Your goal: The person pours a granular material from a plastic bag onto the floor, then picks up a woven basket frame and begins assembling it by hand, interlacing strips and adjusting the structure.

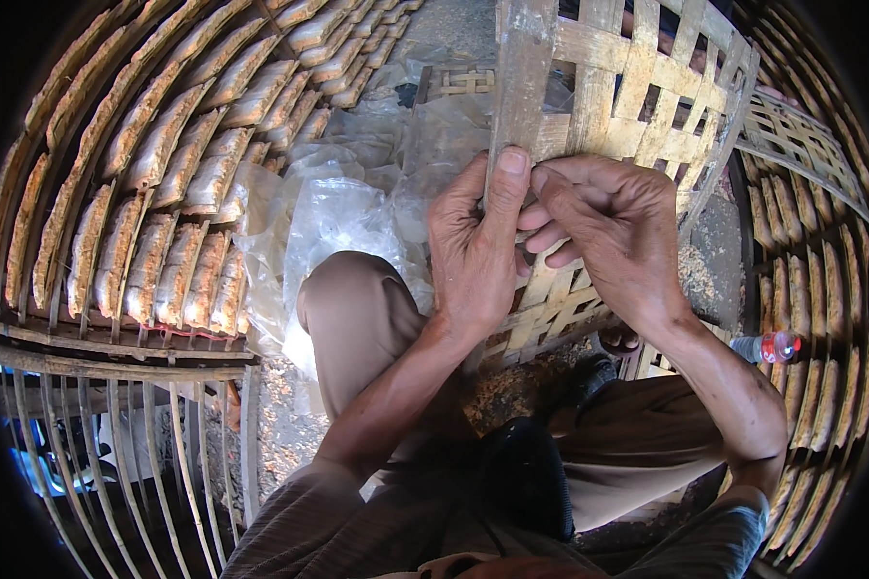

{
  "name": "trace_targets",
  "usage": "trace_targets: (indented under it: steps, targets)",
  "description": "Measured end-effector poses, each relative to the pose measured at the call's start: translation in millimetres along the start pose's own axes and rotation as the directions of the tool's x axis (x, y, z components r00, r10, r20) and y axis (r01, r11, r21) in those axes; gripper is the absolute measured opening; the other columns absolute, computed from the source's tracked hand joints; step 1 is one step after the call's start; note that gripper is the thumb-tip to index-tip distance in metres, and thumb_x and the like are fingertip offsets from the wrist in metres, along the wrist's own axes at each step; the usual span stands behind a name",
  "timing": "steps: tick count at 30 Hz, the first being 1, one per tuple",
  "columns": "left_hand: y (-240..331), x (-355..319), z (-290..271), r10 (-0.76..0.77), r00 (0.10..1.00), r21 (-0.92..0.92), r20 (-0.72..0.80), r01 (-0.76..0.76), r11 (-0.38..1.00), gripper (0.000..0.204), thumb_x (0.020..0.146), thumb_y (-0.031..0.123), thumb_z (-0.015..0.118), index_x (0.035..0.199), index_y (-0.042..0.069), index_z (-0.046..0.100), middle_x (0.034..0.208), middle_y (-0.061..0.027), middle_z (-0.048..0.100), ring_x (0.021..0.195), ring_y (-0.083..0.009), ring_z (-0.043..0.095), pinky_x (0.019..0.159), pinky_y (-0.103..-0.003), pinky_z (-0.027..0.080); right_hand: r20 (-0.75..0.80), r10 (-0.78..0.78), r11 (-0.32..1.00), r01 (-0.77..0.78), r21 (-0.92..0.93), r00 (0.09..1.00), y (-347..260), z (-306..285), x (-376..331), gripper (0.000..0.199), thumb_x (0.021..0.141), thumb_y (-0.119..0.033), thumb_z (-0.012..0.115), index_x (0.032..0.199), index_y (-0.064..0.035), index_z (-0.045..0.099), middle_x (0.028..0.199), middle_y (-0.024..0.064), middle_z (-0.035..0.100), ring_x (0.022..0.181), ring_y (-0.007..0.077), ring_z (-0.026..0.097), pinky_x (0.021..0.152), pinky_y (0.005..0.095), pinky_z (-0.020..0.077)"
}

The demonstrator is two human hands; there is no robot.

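A woven bamboo panel (594, 101) with open square gaps stands tilted in front of me, its flat wooden edge slat (523, 77) turned to my left. Around that slat my left hand (475, 241) is closed, the thumb pressed on the slat's face. Close beside it, my right hand (623, 227) is bent in a pinch at the panel, its thumb and fingertips almost meeting my left thumb. Whatever lies between the right fingertips is hidden or too small to name. The panel's lower part passes behind both hands.
Slatted racks with rows of pale, brown-edged slabs (188, 174) curve along the left; similar rows (811, 289) line the right. Clear plastic sheets (338, 217) lie past my knee. A plastic bottle (768, 347) lies at right. Another woven panel (792, 140) leans at far right.
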State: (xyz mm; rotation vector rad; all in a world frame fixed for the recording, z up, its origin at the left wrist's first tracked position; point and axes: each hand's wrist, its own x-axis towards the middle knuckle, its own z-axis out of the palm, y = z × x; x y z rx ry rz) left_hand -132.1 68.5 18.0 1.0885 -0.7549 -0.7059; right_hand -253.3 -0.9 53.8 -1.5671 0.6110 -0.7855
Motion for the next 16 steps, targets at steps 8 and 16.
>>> trace_targets:
  steps: [8, 16]
  targets:
    - [4.2, 4.4, -11.9, 0.015, 0.999, 0.154, -0.049, -0.007, 0.988, 0.057, 0.114, 0.052, 0.052, 0.112, -0.001, 0.073, 0.094, -0.0065, 0.072, 0.069, -0.0071, 0.059, 0.046, -0.024, 0.045, 0.048, 0.082, 0.984, -0.088, 0.157, 0.995, -20.5, -1.6, -0.4, 0.017, 0.106, -0.01, 0.067, 0.101, 0.0028, 0.076, 0.076, 0.0093, 0.075, 0.058, 0.0137, 0.07, 0.055, 0.0269, 0.0603]
    - [6.9, 14.0, -34.7, 0.003, 0.993, 0.094, -0.115, 0.008, 0.996, 0.066, 0.111, 0.058, 0.052, 0.134, -0.002, 0.067, 0.119, -0.016, 0.077, 0.066, -0.012, 0.068, 0.044, -0.025, 0.051, 0.492, -0.113, 0.677, 0.429, -0.598, 0.863, 5.3, -21.2, -13.4, 0.018, 0.105, -0.022, 0.073, 0.098, -0.0116, 0.086, 0.082, 0.0118, 0.082, 0.059, 0.0255, 0.076, 0.064, 0.0367, 0.0622]
